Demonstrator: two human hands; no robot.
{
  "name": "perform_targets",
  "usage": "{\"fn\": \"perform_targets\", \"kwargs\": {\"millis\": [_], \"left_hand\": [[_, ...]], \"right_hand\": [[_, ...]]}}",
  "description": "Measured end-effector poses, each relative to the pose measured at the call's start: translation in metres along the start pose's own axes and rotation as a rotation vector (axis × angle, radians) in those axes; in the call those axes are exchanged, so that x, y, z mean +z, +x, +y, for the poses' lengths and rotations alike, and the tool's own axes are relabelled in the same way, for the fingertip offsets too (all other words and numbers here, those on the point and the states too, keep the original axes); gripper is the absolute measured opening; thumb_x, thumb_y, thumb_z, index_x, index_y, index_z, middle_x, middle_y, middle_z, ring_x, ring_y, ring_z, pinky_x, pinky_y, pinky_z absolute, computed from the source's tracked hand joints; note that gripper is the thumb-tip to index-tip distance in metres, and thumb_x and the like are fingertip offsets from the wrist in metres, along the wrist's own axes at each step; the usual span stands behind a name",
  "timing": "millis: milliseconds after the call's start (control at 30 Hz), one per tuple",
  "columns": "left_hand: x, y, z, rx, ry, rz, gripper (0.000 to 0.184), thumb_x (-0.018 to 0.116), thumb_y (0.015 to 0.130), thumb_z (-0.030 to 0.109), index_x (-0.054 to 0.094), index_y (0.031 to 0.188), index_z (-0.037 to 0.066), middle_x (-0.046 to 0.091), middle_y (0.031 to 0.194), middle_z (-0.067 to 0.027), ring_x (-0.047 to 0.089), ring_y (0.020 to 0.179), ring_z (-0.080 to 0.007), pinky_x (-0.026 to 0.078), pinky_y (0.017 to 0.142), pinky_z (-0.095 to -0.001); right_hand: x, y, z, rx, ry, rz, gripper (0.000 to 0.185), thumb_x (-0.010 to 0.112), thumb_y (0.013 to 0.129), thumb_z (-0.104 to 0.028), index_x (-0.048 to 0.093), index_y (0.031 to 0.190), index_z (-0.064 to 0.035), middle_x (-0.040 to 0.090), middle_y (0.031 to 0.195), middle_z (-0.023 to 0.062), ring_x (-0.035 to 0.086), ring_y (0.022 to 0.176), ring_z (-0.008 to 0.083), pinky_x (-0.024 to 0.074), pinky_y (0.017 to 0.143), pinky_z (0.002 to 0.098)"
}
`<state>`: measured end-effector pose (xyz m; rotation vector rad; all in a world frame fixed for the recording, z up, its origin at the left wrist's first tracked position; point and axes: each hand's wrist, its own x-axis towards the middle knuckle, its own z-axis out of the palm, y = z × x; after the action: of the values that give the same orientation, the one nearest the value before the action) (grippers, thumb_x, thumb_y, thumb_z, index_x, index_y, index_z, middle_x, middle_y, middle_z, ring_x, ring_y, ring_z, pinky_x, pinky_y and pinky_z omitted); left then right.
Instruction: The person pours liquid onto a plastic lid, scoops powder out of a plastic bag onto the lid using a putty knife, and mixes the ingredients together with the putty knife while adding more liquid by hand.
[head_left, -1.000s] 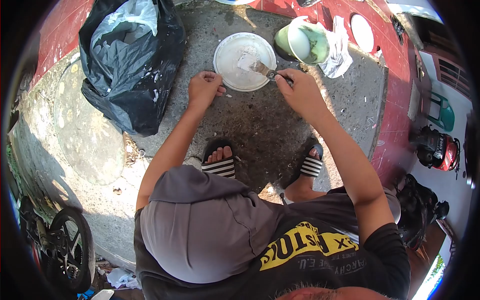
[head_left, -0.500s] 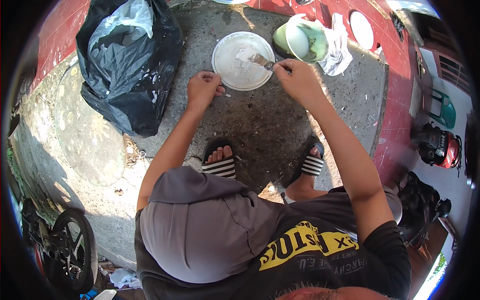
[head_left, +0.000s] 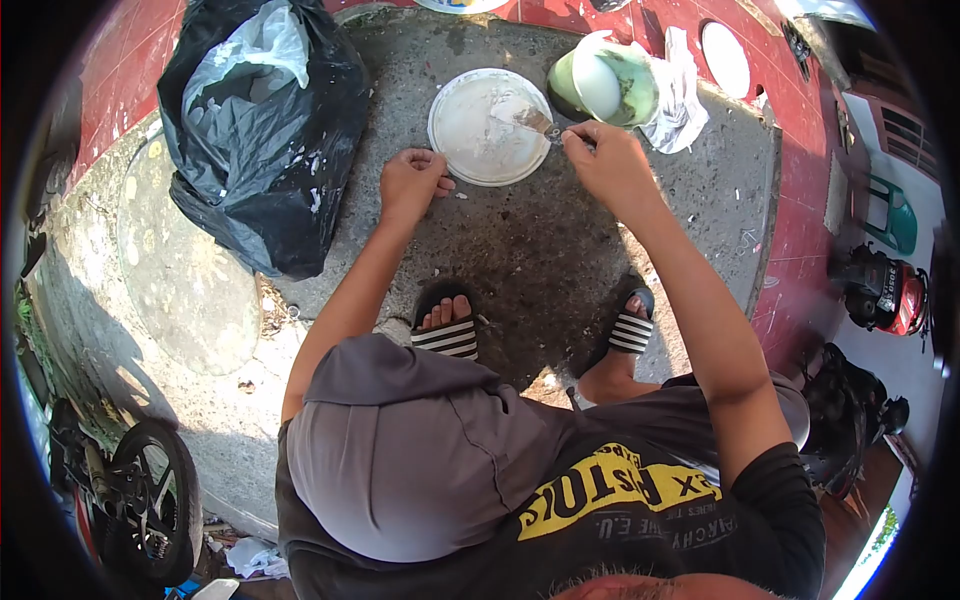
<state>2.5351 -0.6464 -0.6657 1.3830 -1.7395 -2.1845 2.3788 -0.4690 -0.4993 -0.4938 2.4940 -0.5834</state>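
A round white lid [head_left: 470, 140] lies on the concrete, with whitish paste on its right half. My right hand [head_left: 608, 165] is closed round the handle of a putty knife [head_left: 532, 120], whose blade rests over the paste near the lid's right side. At the lid's lower left edge is my left hand [head_left: 412, 186], its fingers curled together; what they hold, if anything, is hidden. A greenish bucket [head_left: 640, 88] with a pale round thing inside stands just right of the lid.
A black plastic bag [head_left: 265, 170] with white plastic inside lies at the left. White crumpled plastic [head_left: 682, 100] is beside the bucket, and a white disc [head_left: 726, 60] rests on red tiles. My sandalled feet are below the lid. A motorbike wheel [head_left: 155, 505] shows at lower left.
The putty knife's blade has shifted over the paste, and my right hand has moved slightly right. My left hand has stayed by the lid's edge. The view has shifted slightly.
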Motion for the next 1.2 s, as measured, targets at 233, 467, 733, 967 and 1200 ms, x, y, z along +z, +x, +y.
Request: {"fn": "perform_targets", "kwargs": {"millis": [233,467,733,967,1200], "left_hand": [[0.000,-0.004,0.006,-0.022,-0.018,-0.016,0.022,0.068,0.090,0.013,0.061,0.097,-0.007,0.070,0.078,-0.0107,0.071,0.062,-0.0169,0.057,0.054,-0.0265],[0.001,-0.005,0.006,-0.006,-0.029,-0.019,0.021,0.068,0.091,0.013,0.061,0.095,-0.007,0.070,0.078,-0.0108,0.071,0.063,-0.0168,0.056,0.054,-0.0262],[0.000,-0.006,0.008,-0.013,-0.018,-0.019,0.021,0.068,0.091,0.013,0.061,0.095,-0.007,0.070,0.077,-0.0109,0.071,0.063,-0.0168,0.057,0.054,-0.0265],[0.001,-0.005,0.006,-0.017,-0.008,-0.013,0.022,0.068,0.091,0.013,0.061,0.096,-0.007,0.070,0.079,-0.0113,0.071,0.063,-0.0169,0.057,0.054,-0.0267],[-0.001,-0.003,0.004,-0.012,-0.014,-0.029,0.022,0.068,0.090,0.014,0.061,0.096,-0.007,0.070,0.079,-0.0111,0.071,0.063,-0.0169,0.057,0.055,-0.0265]], "right_hand": [[0.014,-0.010,0.008,-0.091,0.022,0.000,0.032,0.058,0.092,-0.029,0.072,0.100,-0.0005,0.069,0.083,0.0230,0.067,0.082,0.0403,0.0529,0.079,0.0457],[0.002,-0.012,0.024,-0.225,-0.135,0.068,0.030,0.058,0.093,-0.027,0.070,0.102,-0.0014,0.070,0.096,0.0194,0.066,0.090,0.0390,0.0527,0.082,0.0458],[0.015,-0.012,0.022,-0.289,-0.081,0.110,0.028,0.060,0.094,-0.027,0.069,0.103,-0.0021,0.070,0.097,0.0176,0.067,0.091,0.0377,0.0527,0.082,0.0447],[0.012,-0.002,0.028,-0.170,0.005,0.079,0.031,0.061,0.093,-0.029,0.071,0.105,-0.0025,0.071,0.095,0.0195,0.068,0.089,0.0380,0.0530,0.083,0.0438],[0.013,-0.007,0.026,-0.089,-0.013,-0.058,0.036,0.062,0.094,-0.033,0.071,0.111,-0.0023,0.072,0.089,0.0168,0.068,0.076,0.0277,0.0529,0.075,0.0389]]}}
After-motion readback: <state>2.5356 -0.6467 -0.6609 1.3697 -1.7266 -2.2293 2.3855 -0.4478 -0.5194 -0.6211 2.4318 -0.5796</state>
